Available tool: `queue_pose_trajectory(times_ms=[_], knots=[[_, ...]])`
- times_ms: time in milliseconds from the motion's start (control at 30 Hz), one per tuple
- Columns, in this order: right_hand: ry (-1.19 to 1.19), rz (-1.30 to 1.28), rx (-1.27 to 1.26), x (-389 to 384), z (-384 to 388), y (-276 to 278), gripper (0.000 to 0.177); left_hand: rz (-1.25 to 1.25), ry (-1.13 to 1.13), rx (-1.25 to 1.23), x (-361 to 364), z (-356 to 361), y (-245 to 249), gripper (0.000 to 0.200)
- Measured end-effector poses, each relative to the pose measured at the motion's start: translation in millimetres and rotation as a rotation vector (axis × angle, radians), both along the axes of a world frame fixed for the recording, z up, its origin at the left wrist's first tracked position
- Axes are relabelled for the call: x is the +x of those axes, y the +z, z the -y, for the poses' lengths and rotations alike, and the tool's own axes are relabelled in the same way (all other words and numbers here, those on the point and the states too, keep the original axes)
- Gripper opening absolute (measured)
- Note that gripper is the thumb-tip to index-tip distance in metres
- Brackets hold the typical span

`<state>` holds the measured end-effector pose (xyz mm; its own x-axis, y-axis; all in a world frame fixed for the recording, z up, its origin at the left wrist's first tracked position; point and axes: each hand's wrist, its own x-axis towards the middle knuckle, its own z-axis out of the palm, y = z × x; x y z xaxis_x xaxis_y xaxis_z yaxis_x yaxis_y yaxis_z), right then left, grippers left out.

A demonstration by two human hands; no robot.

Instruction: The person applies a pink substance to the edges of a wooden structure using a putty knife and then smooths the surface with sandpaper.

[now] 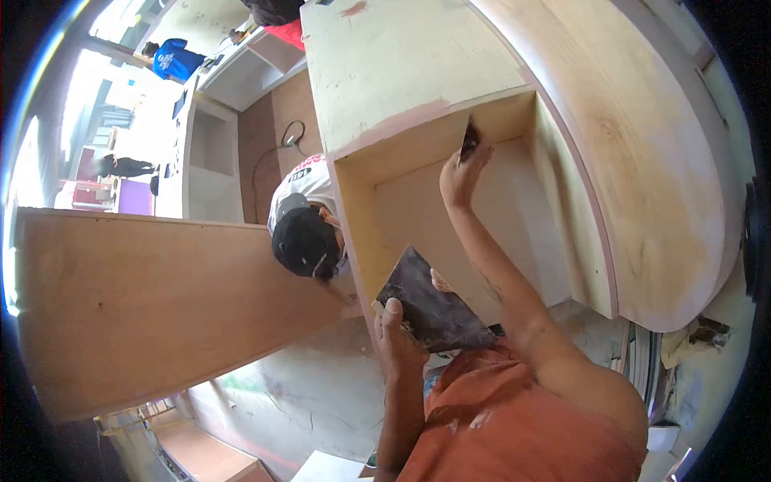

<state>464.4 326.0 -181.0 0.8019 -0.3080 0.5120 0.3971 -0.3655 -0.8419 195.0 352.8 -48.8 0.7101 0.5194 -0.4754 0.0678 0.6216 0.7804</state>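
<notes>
My left hand (pixel 401 344) is closed on the edge of a dark flat board (pixel 434 309), its thumb lying on top. A dab of pale putty (pixel 439 281) sits near the board's far edge. Stretched forward into an open wooden cabinet (pixel 357 193), my right hand (pixel 464 175) grips a dark putty knife (pixel 468 138). The knife's blade is close to the cabinet's inner far wall; whether it touches cannot be made out. My fingers partly hide the knife.
A person in a black cap (pixel 305 241) crouches left of the cabinet, beside a large brown wooden panel (pixel 161 309). A curved wooden panel (pixel 642 161) borders the right side. A cable (pixel 261 161) lies on the floor. Another person in blue (pixel 175 59) is farther back.
</notes>
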Motion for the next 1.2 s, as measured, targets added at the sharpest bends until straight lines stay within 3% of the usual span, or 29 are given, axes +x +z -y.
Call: queue_pose_trajectory(times_ms=[67,100,300,500,567,600,667,733,800,833,867,900,967,1000,1067,1133,1200], knots=[[-0.34,0.046,0.137,7.7,-31.6,-8.4,0.054,-0.001,0.081,-0.056,-13.6,7.6,-12.5,0.054],[-0.338,0.039,0.14,0.3,-49.0,-11.8,0.054,0.012,0.15,-0.115,-19.7,9.1,-17.1,0.054],[-0.024,0.042,-0.095,-52.4,-106.6,-39.5,0.063,0.016,0.198,-0.118,-62.5,3.3,-15.4,0.05],[0.026,0.003,-0.368,-72.3,-83.5,-37.5,0.049,0.079,0.21,-0.111,-64.3,4.5,-13.9,0.048],[0.24,-0.206,-0.442,-77.1,-63.3,-24.8,0.042,0.084,0.211,-0.097,-58.3,6.0,-12.7,0.048],[0.234,-0.201,-0.447,-79.7,-50.1,-16.9,0.042,0.089,0.209,-0.083,-53.8,7.4,-12.6,0.048],[0.398,-0.078,-0.17,-90.0,-18.7,2.7,0.035,0.113,0.175,-0.128,-44.3,9.8,-10.9,0.047],[0.733,-0.006,0.124,-112.2,19.2,40.2,0.036,0.142,0.14,-0.171,-33.2,9.1,-13.0,0.046],[1.04,0.168,0.122,-152.5,67.1,93.3,0.039,0.29,0.196,-0.338,-23.8,4.4,-21.3,0.046],[1.176,0.175,0.238,-175.2,77.5,107.1,0.04,0.296,0.189,-0.342,-22.4,2.5,-25.2,0.046],[1.312,0.18,0.355,-192.7,84.6,113.8,0.042,0.306,0.106,-0.15,-23.4,1.2,-29.2,0.044],[1.308,0.186,0.345,-201.1,85.0,108.2,0.042,0.316,0.023,0.043,-23.8,1.1,-29.8,0.042],[1.054,0.039,0.343,-207.3,81.3,84.1,0.043,0.26,0.02,-0.008,-17.7,0.8,-19.5,0.042],[1.052,0.046,0.332,-195.6,89.7,76.6,0.043,0.195,0.027,-0.051,-15.7,1.0,-15.2,0.043],[0.819,-0.026,-0.483,-167.1,116.1,65.1,0.035,0.183,-0.025,0.064,-17.5,0.7,-10.4,0.049],[0.766,-0.434,0.42,-174.0,128.8,70.5,0.03,0.072,0.182,0.247,-11.8,-2.7,-1.4,0.036],[0.633,-0.641,1.216,-179.2,144.3,113.2,0.027,0.05,0.276,0.317,-2.0,1.4,11.8,0.035]])
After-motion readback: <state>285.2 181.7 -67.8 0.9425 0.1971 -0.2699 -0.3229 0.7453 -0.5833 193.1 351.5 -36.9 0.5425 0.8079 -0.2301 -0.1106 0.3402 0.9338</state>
